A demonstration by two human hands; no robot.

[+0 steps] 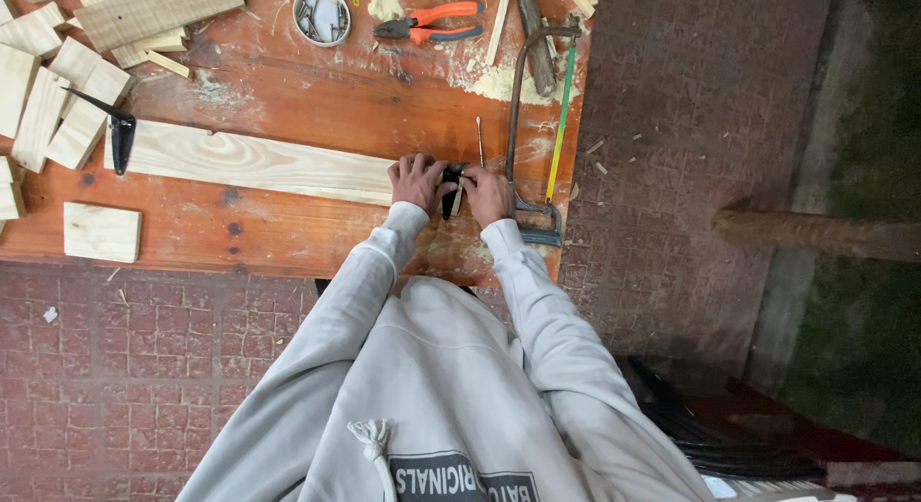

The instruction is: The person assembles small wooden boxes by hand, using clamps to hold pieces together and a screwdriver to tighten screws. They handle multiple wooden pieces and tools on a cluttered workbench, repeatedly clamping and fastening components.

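A long pale wooden board (249, 161) lies across the reddish workbench (288, 228). My left hand (416, 180) rests on the board's right end and touches a small black tool (449, 190). My right hand (487, 195) grips the same black tool from the right; I cannot tell what kind of tool it is. Both hands are close together near the bench's front right corner. My grey sleeves reach up from below.
A hacksaw (537, 128) lies right of my hands. Orange-handled pliers (432, 24), a round tin of nails (320, 14) and sawdust are at the back. Several wood offcuts (58, 99) and a black-handled square (120, 132) sit left. Brick floor surrounds the bench.
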